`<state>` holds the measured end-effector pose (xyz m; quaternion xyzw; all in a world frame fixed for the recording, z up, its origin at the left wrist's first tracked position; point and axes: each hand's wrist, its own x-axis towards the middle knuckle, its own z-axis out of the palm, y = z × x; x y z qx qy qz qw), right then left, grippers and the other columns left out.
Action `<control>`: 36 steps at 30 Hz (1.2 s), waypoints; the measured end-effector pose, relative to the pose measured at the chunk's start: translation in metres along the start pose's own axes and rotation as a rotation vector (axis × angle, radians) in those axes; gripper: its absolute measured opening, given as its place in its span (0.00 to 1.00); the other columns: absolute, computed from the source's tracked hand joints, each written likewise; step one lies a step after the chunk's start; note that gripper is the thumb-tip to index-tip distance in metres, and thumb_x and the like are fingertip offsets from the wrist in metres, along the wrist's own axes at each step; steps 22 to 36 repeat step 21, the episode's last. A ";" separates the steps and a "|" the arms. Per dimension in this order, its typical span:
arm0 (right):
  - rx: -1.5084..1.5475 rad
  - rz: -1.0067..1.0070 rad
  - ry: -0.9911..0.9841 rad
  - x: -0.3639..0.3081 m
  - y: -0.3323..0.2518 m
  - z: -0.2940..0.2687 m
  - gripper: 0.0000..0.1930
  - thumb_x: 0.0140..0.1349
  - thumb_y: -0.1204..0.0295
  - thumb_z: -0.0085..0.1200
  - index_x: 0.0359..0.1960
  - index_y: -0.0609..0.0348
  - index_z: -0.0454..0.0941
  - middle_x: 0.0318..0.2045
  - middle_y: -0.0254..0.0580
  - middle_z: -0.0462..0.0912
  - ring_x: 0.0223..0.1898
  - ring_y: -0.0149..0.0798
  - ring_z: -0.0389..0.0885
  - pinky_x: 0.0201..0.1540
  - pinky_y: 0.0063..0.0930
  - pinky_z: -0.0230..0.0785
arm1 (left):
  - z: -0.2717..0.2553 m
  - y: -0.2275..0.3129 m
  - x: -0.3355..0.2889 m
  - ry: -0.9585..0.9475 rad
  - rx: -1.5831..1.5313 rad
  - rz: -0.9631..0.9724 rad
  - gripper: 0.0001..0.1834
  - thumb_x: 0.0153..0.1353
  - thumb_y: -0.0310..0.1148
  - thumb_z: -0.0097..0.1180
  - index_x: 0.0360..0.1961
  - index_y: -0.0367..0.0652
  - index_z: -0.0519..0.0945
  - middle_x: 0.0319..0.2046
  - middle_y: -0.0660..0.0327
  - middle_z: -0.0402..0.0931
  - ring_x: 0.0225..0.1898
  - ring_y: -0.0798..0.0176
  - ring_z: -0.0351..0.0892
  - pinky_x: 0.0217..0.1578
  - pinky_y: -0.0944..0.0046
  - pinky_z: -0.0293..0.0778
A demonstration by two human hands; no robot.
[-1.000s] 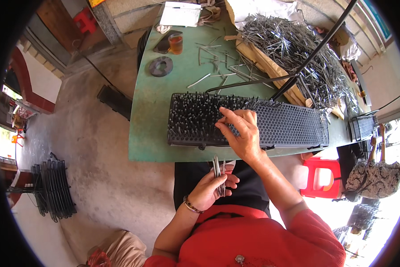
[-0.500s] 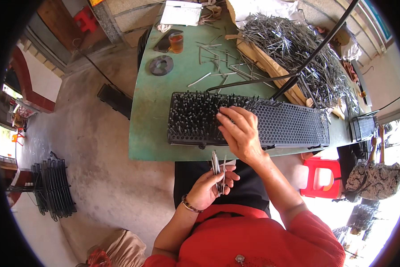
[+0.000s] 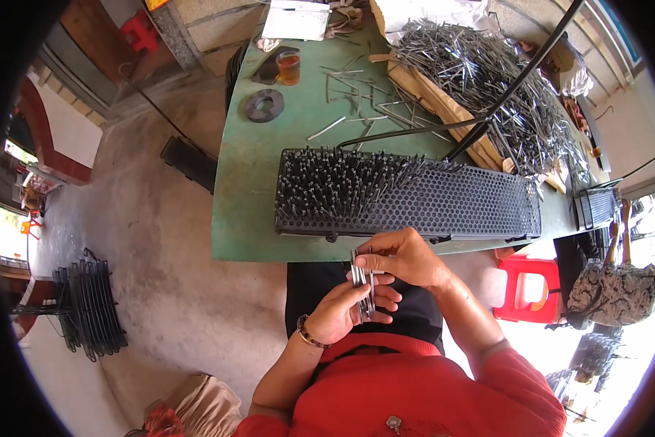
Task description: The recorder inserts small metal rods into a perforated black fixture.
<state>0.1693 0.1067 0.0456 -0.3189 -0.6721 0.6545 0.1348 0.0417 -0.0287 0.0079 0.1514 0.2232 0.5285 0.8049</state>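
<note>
My left hand (image 3: 346, 306) is closed around a small bundle of thin metal strips (image 3: 362, 295) in front of my lap, below the table's near edge. My right hand (image 3: 404, 258) has come down to the same bundle, its thumb and fingers pinching at the upper ends of the strips. Just beyond my hands lies a long black perforated block (image 3: 466, 200) with rows of small round holes. Many dark strips (image 3: 335, 186) stand upright in its left half, while the holes on its right show bare.
The block sits on a green table (image 3: 247, 197). A large heap of metal strips (image 3: 480, 87) lies on brown paper at the back right, with loose strips beside it. A dark ring (image 3: 264, 106), a cup of amber drink (image 3: 288, 69) and a red stool (image 3: 526, 288) are around.
My right hand has moved from the standing strips on the block down to the bundle in my left hand. The left hand stays in place.
</note>
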 end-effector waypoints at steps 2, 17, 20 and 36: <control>0.066 0.022 -0.016 0.000 0.003 -0.002 0.12 0.56 0.66 0.64 0.34 0.65 0.83 0.21 0.34 0.81 0.25 0.20 0.73 0.24 0.18 0.65 | 0.002 0.001 -0.001 -0.014 -0.027 -0.047 0.26 0.70 0.41 0.38 0.60 0.29 0.63 0.49 0.47 0.73 0.48 0.56 0.77 0.47 0.56 0.77; -0.054 -0.242 0.420 0.019 -0.027 -0.014 0.08 0.58 0.73 0.61 0.35 0.66 0.79 0.30 0.34 0.82 0.31 0.23 0.77 0.34 0.17 0.70 | -0.010 0.000 -0.001 0.224 0.103 0.127 0.23 0.72 0.43 0.38 0.60 0.40 0.66 0.49 0.54 0.76 0.41 0.66 0.79 0.37 0.66 0.77; -0.209 -0.345 0.507 0.025 -0.030 -0.015 0.08 0.58 0.71 0.62 0.35 0.62 0.80 0.30 0.33 0.83 0.30 0.24 0.77 0.35 0.20 0.71 | -0.009 -0.001 -0.002 0.217 0.107 0.096 0.23 0.72 0.43 0.37 0.60 0.40 0.66 0.49 0.54 0.76 0.40 0.66 0.79 0.37 0.66 0.78; -0.262 -0.391 0.499 0.027 -0.028 -0.015 0.08 0.58 0.71 0.62 0.36 0.60 0.80 0.30 0.35 0.83 0.31 0.25 0.78 0.36 0.20 0.71 | -0.009 -0.001 -0.002 0.216 0.107 0.096 0.23 0.72 0.43 0.37 0.60 0.40 0.66 0.49 0.54 0.76 0.40 0.66 0.79 0.37 0.66 0.78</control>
